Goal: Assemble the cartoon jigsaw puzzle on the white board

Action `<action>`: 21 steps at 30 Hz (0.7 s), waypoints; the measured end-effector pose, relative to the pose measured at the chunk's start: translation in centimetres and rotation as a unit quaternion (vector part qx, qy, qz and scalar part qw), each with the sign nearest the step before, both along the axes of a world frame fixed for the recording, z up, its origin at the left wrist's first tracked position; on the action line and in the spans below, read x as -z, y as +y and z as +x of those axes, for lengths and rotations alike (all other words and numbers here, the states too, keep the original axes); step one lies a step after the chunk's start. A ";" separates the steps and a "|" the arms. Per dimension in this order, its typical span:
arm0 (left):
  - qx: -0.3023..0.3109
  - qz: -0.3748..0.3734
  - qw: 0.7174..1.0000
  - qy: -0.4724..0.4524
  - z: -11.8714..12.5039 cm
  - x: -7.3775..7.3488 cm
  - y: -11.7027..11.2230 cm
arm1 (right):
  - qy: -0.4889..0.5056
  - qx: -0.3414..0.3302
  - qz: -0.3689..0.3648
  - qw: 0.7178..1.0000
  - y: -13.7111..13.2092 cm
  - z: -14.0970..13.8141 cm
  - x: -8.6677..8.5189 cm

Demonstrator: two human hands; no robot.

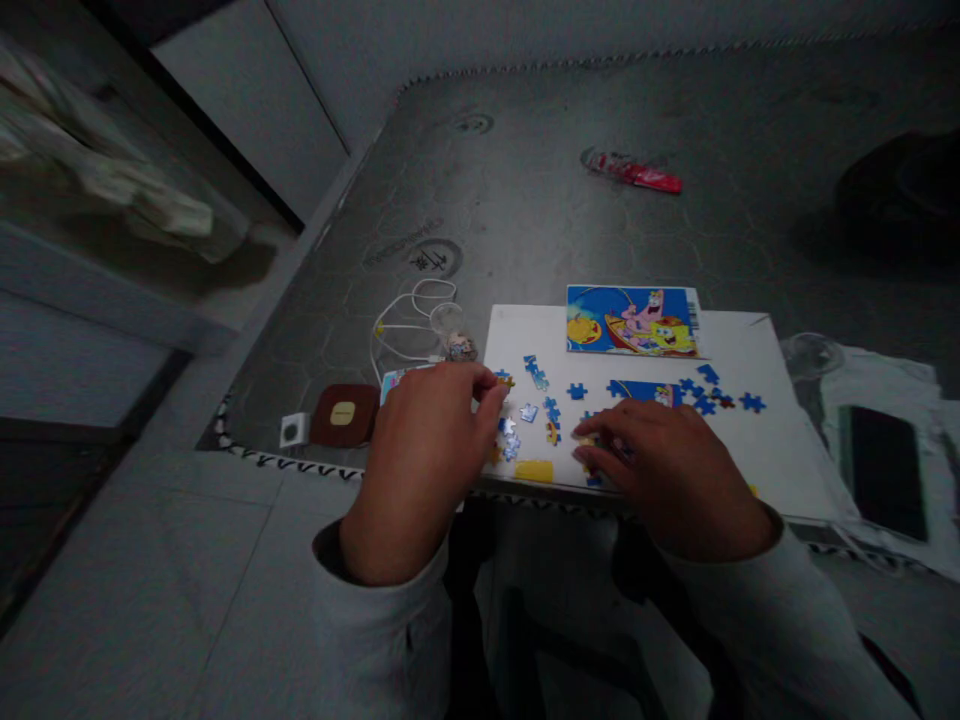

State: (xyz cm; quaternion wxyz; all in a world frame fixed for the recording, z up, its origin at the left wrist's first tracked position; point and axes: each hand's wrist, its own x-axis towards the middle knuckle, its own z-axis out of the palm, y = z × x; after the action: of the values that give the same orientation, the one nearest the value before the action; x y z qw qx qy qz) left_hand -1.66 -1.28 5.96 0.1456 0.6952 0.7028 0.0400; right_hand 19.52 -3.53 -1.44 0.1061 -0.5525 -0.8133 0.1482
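My left hand [427, 450] rests at the near edge of a white board [780, 460], its fingertips beside a small yellow-edged jigsaw piece [506, 381]. My right hand [660, 470] lies over the board's front, fingers curled down among pieces near a joined blue section [637, 392]. Several loose blue and yellow jigsaw pieces [705, 390] are scattered across the board. A yellow strip [534, 471] lies near the front edge. A cartoon picture card [634, 320] lies at the board's far edge. My fingers hide whatever lies beneath them.
The board sits on a worn grey table [525, 200]. To its left are a white cable [397, 330], a brown square pad [343, 415] and a white plug [294, 430]. A black phone [885, 470] lies on white cloth at right; a red wrapper [634, 172] lies farther back.
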 end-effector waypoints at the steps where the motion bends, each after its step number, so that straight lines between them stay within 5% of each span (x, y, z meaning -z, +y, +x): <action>1: -0.001 -0.001 1.000 0.002 0.1 -0.1 -0.1 | -0.014 -0.024 -0.012 1.000 0.0 0.6 -0.2; 5: 0.010 -0.003 1.000 0.005 0.3 -0.1 -0.2 | -0.031 -0.072 -0.058 0.995 0.2 2.1 -0.8; 21: 0.085 -0.045 0.989 -0.112 0.7 0.8 0.1 | -0.023 -0.079 -0.112 0.990 0.1 1.6 -0.4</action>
State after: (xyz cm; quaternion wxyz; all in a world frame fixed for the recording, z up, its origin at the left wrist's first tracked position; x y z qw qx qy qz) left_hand -0.97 -1.17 5.15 0.2575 0.7363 0.6214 0.0736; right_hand 21.11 -3.40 -1.06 0.0130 -0.4977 -0.8351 0.2338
